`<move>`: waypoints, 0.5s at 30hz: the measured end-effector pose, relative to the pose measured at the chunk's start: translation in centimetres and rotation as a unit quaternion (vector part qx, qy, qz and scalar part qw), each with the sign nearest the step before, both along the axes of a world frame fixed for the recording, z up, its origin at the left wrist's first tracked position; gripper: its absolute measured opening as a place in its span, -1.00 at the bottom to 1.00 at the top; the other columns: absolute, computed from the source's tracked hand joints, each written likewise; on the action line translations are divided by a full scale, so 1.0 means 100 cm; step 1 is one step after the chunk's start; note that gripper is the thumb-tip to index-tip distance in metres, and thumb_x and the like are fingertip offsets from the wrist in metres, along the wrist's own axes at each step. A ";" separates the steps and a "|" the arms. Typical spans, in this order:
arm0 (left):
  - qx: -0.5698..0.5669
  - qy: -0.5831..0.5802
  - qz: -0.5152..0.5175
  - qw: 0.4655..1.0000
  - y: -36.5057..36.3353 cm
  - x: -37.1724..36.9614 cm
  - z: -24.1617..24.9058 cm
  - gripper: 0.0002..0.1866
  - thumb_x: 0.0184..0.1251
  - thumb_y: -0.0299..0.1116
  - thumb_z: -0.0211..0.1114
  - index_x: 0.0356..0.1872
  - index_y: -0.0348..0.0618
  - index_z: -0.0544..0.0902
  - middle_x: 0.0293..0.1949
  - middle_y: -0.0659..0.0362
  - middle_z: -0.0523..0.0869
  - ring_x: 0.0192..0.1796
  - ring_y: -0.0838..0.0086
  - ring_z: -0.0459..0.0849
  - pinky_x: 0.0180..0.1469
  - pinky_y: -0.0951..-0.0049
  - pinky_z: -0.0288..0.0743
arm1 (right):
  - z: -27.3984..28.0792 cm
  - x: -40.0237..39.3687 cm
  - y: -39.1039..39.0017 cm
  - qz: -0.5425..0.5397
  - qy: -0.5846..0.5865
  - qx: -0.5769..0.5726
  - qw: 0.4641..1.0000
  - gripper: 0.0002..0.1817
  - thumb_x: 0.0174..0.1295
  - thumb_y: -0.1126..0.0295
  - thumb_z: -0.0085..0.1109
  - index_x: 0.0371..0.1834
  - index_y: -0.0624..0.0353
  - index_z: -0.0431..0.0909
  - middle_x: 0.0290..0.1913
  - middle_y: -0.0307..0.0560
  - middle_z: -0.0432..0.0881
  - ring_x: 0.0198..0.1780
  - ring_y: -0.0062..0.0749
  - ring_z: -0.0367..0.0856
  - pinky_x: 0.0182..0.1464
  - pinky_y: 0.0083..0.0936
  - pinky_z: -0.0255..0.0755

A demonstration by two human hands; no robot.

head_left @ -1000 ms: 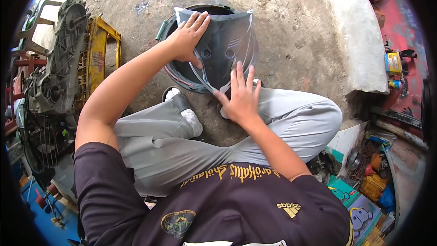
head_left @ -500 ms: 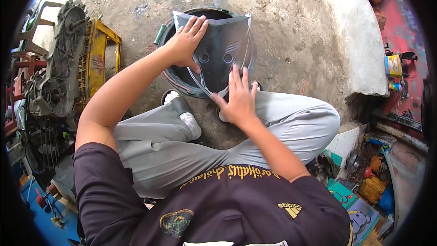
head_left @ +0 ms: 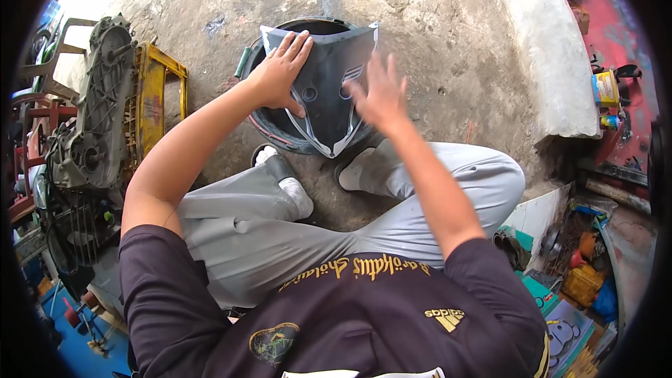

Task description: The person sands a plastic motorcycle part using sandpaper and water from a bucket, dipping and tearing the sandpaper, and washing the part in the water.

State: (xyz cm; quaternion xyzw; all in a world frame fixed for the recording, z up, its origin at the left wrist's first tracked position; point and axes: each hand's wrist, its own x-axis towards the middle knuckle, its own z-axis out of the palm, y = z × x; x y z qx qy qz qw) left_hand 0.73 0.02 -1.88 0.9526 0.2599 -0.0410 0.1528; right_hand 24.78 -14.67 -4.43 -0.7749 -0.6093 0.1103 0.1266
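A dark, shield-shaped panel with pale edges lies across a round black tub, its pointed end toward me. It has two round holes and a slotted mark on its right half. My left hand rests with fingers spread on the panel's left edge, thumb pointing inward. Over the right edge of the panel is my right hand, its fingers apart and blurred by motion. Whether it touches the surface cannot be made out. Nothing shows in its grasp.
At the left stand a grey engine casing and a yellow crate. A green tube is beside the tub. Right of the concrete floor are a pale ledge, a yellow can and piled parts.
My right hand has moved up along the panel's right side, uncovering its pointed end. The panel has shifted slightly left, and my left hand stays on its left edge.
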 end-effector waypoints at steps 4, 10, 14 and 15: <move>-0.003 -0.025 -0.004 1.000 0.000 -0.002 -0.002 0.73 -0.43 0.17 0.84 0.75 -0.36 -0.13 0.77 -0.22 -0.06 0.79 -0.21 -0.14 0.76 -0.03 0.00 | 0.019 -0.059 -0.087 0.042 0.030 -0.050 0.997 0.08 0.43 -0.42 0.06 0.64 0.40 0.31 0.79 0.04 0.11 0.81 0.21 -0.14 0.62 0.54 -0.11; -0.005 -0.023 -0.008 1.000 0.002 -0.001 0.000 0.71 -0.40 0.11 0.84 0.74 -0.40 -0.14 0.76 -0.26 -0.08 0.79 -0.19 -0.18 0.80 0.05 -0.11 | -0.006 -0.036 -0.029 -0.049 0.051 -0.014 0.997 0.02 0.50 -0.44 -0.12 0.71 0.21 0.26 0.84 -0.08 -0.01 0.82 0.21 -0.23 0.65 0.53 -0.20; 0.039 0.054 0.028 0.997 0.014 0.001 0.010 0.69 -0.43 -0.01 0.87 0.75 -0.36 -0.12 0.77 -0.23 -0.08 0.79 -0.21 -0.15 0.78 0.04 -0.02 | -0.007 0.009 0.045 -0.031 0.060 -0.053 0.996 -0.02 0.52 -0.50 -0.28 0.77 -0.04 0.21 0.85 -0.15 -0.08 0.83 0.17 -0.30 0.69 0.45 -0.21; 0.045 0.051 0.028 0.997 0.013 -0.001 0.012 0.69 -0.43 -0.01 0.87 0.75 -0.36 -0.12 0.77 -0.23 -0.08 0.79 -0.21 -0.15 0.78 0.04 -0.02 | -0.007 0.012 0.054 -0.041 0.058 -0.066 0.995 -0.02 0.52 -0.51 -0.29 0.77 -0.05 0.21 0.86 -0.15 -0.11 0.83 0.16 -0.31 0.70 0.42 -0.23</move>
